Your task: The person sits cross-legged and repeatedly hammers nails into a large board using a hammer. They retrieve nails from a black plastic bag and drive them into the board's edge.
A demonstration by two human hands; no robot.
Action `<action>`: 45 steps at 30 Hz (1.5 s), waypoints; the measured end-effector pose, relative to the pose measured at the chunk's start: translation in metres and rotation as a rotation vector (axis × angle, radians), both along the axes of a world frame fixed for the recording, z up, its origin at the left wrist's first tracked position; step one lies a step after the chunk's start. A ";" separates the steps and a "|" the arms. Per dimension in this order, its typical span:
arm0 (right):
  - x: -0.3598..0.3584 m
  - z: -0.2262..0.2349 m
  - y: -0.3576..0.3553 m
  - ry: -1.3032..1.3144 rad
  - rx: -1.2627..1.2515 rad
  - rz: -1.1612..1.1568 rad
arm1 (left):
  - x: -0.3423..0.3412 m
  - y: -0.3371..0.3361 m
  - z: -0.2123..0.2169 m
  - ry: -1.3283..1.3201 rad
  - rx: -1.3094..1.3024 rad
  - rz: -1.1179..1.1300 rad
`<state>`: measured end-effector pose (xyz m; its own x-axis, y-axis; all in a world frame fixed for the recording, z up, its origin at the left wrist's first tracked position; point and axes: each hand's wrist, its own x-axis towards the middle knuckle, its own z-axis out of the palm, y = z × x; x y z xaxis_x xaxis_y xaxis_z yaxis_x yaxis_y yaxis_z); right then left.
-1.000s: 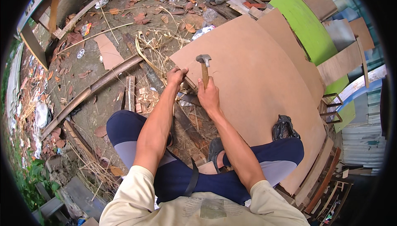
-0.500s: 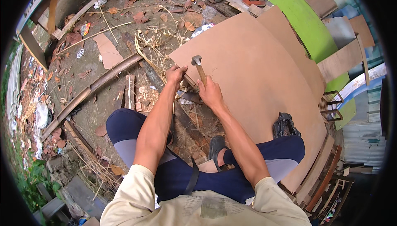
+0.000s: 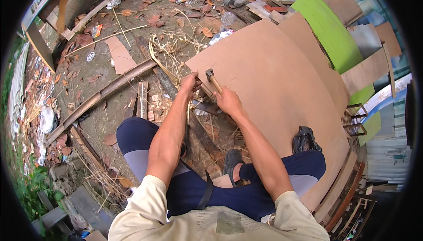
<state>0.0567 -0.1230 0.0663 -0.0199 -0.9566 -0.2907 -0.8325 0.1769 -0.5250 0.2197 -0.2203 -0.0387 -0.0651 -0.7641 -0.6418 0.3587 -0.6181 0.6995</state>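
Note:
A large brown board (image 3: 273,82) lies in front of me, with its left corner near my hands. My left hand (image 3: 190,83) is closed at the board's left edge, thumb and fingers gripping it; whether a nail is also between them is too small to tell. A wooden strip (image 3: 205,90) shows under that edge, beside the fingertips. My right hand (image 3: 229,101) is wrapped round the wooden handle of a hammer (image 3: 215,83). The metal head is just right of my left fingers, over the board near its edge; contact with the board cannot be made out.
A black plastic bag (image 3: 306,139) sits on the board by my right knee. Long wooden beams (image 3: 101,94), straw and leaves litter the ground at left. A green panel (image 3: 326,29) and a small slatted wooden rack (image 3: 354,120) stand at right. My sandalled foot (image 3: 232,164) is below the board's edge.
The hammer head has come down and slightly left, closer to the board's edge and my left fingers. My left hand keeps its place at the edge. The whole view has shifted slightly.

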 end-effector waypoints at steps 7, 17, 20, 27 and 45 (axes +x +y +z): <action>-0.037 -0.041 0.036 0.016 -0.137 -0.202 | 0.005 -0.013 -0.020 -0.024 -0.189 -0.111; -0.048 -0.057 0.041 -0.097 -0.171 -0.258 | -0.010 -0.004 -0.023 -0.356 -0.294 -0.044; -0.054 -0.051 0.043 -0.196 -0.145 -0.268 | -0.005 -0.005 -0.023 -0.271 -0.252 -0.050; -0.084 -0.035 0.070 -0.090 -0.195 -0.498 | -0.032 0.022 -0.006 -0.266 -0.361 -0.040; -0.150 -0.028 0.147 -0.164 -0.248 -0.870 | -0.143 0.152 0.048 -1.378 -1.160 -1.206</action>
<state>-0.0932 0.0240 0.0383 -0.7383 -0.6593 -0.1425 -0.3702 0.5727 -0.7314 0.0765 -0.0681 0.0096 -0.7112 -0.6961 -0.0981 -0.6964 0.6788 0.2329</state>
